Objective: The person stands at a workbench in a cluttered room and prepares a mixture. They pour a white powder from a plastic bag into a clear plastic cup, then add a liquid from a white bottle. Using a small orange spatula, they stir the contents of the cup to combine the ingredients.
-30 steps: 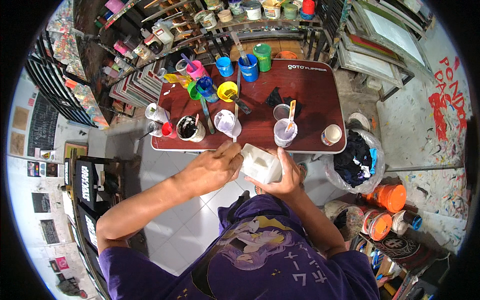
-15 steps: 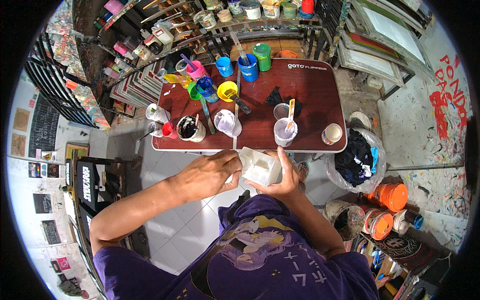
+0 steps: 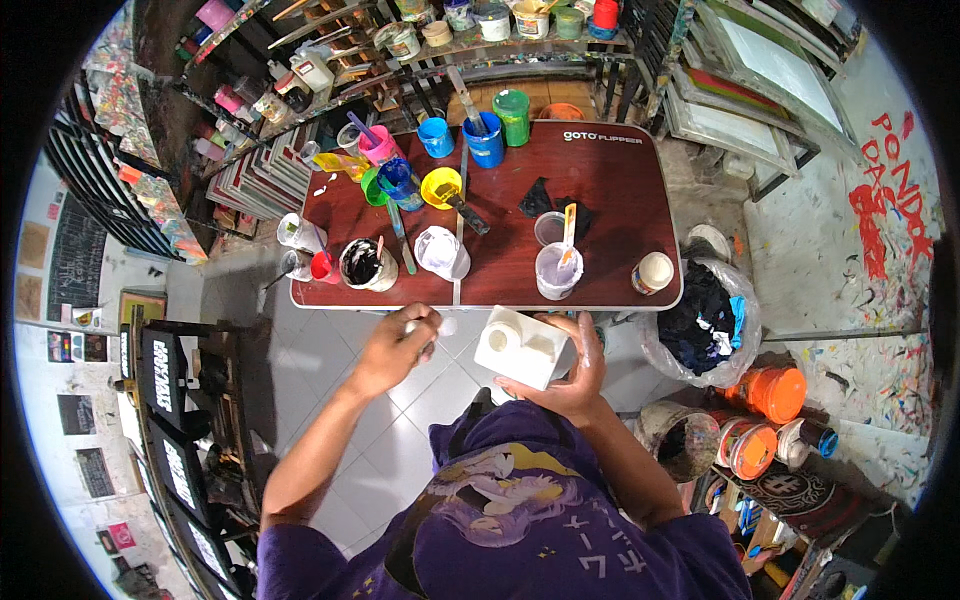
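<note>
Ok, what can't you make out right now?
Head view:
Small white piece: partly covered by the left hand.
Contents of the white plastic bottle: opening too small to see into.
Right hand: some fingertips hidden behind the bottle.
Red shelf container: cut off by the upper edge.

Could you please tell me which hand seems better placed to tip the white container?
Probably the right hand: it grips the white container, while the left hand is apart from it.
</note>
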A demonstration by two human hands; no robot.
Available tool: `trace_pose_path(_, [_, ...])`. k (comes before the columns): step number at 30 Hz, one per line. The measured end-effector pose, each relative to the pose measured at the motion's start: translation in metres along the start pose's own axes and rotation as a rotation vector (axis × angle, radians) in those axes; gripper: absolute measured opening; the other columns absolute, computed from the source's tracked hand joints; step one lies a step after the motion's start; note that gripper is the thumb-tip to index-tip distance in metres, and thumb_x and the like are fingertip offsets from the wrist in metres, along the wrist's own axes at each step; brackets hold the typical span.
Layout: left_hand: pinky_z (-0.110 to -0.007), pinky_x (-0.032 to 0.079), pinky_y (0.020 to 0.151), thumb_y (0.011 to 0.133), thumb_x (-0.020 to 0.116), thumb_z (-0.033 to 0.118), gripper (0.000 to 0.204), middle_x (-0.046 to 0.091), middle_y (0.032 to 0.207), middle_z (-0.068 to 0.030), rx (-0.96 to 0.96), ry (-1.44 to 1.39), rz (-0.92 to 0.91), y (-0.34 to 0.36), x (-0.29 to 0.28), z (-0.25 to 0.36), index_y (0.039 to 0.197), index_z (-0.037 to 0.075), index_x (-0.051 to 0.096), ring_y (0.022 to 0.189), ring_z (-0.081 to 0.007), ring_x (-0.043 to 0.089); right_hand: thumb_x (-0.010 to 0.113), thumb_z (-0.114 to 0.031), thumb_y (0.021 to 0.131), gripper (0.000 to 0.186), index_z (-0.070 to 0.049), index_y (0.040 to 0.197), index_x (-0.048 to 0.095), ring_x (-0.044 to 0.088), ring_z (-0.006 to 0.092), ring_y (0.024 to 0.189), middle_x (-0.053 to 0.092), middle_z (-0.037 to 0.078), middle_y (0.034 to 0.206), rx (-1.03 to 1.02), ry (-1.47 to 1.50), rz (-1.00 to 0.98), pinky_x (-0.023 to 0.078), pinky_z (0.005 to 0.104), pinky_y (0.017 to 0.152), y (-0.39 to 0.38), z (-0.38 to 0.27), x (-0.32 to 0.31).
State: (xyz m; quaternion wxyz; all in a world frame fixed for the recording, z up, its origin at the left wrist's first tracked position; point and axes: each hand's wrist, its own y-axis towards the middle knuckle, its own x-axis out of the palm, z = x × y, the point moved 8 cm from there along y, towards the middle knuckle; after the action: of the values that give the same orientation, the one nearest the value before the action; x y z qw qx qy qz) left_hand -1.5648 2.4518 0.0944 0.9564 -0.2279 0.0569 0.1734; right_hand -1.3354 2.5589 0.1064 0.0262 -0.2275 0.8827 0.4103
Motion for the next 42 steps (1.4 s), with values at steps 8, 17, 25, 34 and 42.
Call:
trace_pose_path(8, [-0.024,0.044,0.052,0.101,0.061,0.03,0.033,0.07,0.089,-0.0052,-0.203,-0.116,0.135,0.161,0.048,-0.214,0.11,0.0,0.07,0.069,-0.01,0.063,0.099,-0.025,0.062,0.136,0.001,0.158,0.005,0.064,0.0319,0.112,0.057,0.024,0.128,0.17,0.044,-0.043,0.055,0.0458,0.095,-0.021,0.015,-0.033])
trace_pose_path(17, [-0.037,0.058,0.062,0.096,0.065,0.033,0.03,0.074,0.079,-0.0109,-0.258,0.004,0.189,0.29,0.079,-0.337,0.097,0.004,0.074,0.075,-0.0209,0.072,0.1,-0.037,0.061,0.132,0.001,0.152,0.011,0.066,0.0339,0.103,0.058,0.024,0.121,0.226,-0.388,-0.207,0.057,0.0454,0.088,-0.009,0.014,-0.08])
trace_pose_path(25, [-0.05,0.054,0.083,0.097,0.056,0.045,0.051,0.072,0.102,-0.0226,-0.098,0.363,0.566,0.249,0.039,-0.308,0.124,0.002,0.06,0.098,-0.04,0.07,0.098,-0.031,0.066,0.137,0.0,0.155,0.0,0.065,0.0354,0.107,0.056,0.026,0.124,0.212,-0.28,-0.26,0.056,0.0468,0.09,0.014,0.022,-0.083])
trace_pose_path(34, [-0.028,0.047,0.063,0.105,0.056,0.028,0.042,0.055,0.105,-0.0063,-0.414,-1.071,-0.024,0.137,0.09,-0.229,0.137,0.003,0.046,0.09,-0.0211,0.063,0.101,-0.028,0.06,0.14,0.005,0.156,0.005,0.063,0.0327,0.112,0.054,0.023,0.128,0.188,-0.078,-0.087,0.056,0.0435,0.094,0.007,0.051,-0.085])
trace_pose_path(42, [-0.031,0.054,0.086,0.097,0.072,0.029,0.055,0.065,0.11,-0.0112,-0.258,-0.592,-0.131,0.04,0.145,-0.14,0.138,-0.002,0.054,0.106,-0.0221,0.067,0.101,-0.026,0.06,0.136,0.005,0.156,0.01,0.066,0.0328,0.105,0.057,0.026,0.124,0.112,-0.061,-0.074,0.059,0.043,0.086,0.021,0.055,-0.092])
